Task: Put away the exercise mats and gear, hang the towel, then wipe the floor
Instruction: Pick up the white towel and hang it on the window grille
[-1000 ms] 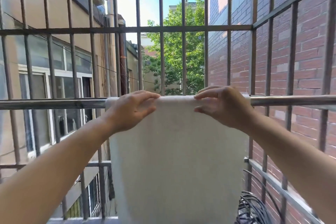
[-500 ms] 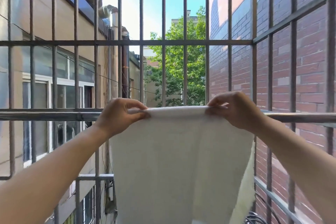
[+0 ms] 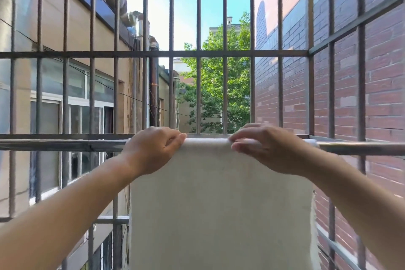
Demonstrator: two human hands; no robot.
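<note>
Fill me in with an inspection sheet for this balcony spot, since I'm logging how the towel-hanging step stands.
Surface: horizontal metal rail across the barred cage; no floor in view.
Job's things: white towel draped over the rail, hanging flat toward the camera; mats and gear not seen.
Clutter: nothing seen.
Grippers: left hand grips the towel's top fold at its left end; right hand pinches the fold nearer the middle, fingers curled over the rail.
Cables: thin wires run along the beige building outside the bars.
Surroundings: window bars all round, brick wall on the right, tree and sky ahead.
</note>
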